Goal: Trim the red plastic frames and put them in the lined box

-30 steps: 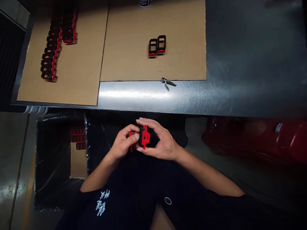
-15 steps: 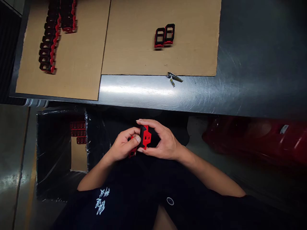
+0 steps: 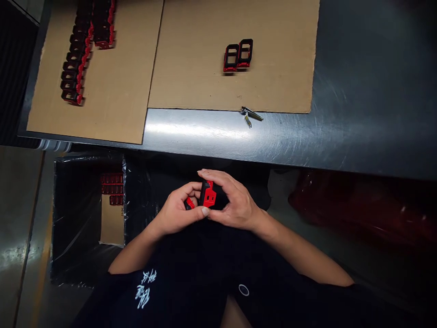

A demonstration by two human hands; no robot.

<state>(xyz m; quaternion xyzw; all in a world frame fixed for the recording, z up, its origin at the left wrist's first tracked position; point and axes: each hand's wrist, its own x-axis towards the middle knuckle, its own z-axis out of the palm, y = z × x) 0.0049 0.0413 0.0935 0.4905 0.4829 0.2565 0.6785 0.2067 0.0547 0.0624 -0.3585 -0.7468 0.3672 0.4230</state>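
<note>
A red and black plastic frame [image 3: 209,195] is held in front of my body, below the table's edge. My right hand [image 3: 235,200] grips it between thumb and fingers at its upper and lower ends. My left hand [image 3: 180,209] is closed too, its thumb pressed against the frame's lower end. A second red and black piece [image 3: 190,203] shows partly inside my left hand; the fingers hide most of it. Whether the two pieces are joined, I cannot tell.
Two similar frames [image 3: 238,56] stand side by side on cardboard [image 3: 191,86]. Nail clippers [image 3: 251,115] lie at its front edge on the metal table [image 3: 205,132]. Rows of frames [image 3: 77,68] stand at left. Below, a plastic-lined box [image 3: 123,205] holds several more.
The left thumb has moved from the frame's side down to its lower end. The second piece now shows less, tucked inside the left hand. The view has shifted slightly.
</note>
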